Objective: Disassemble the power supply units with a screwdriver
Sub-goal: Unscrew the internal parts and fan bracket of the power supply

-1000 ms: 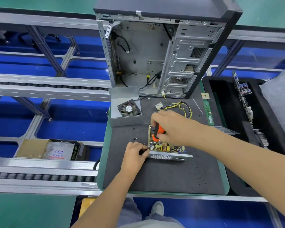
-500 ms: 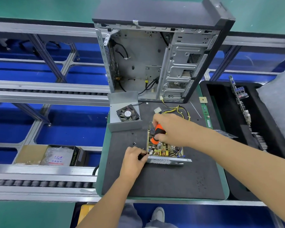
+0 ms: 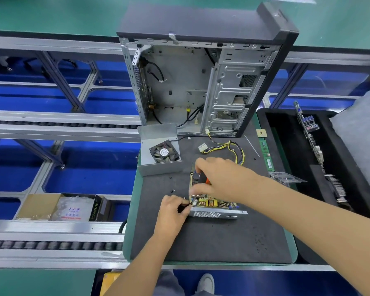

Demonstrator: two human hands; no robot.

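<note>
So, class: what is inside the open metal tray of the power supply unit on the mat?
Inside the tray lies a circuit board with yellow components. The right hand, gripping the orange screwdriver, covers most of the board's far part.

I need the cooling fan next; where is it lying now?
In the head view, the fan lies in the removed metal cover, left of the open power supply and before the computer case.
</note>
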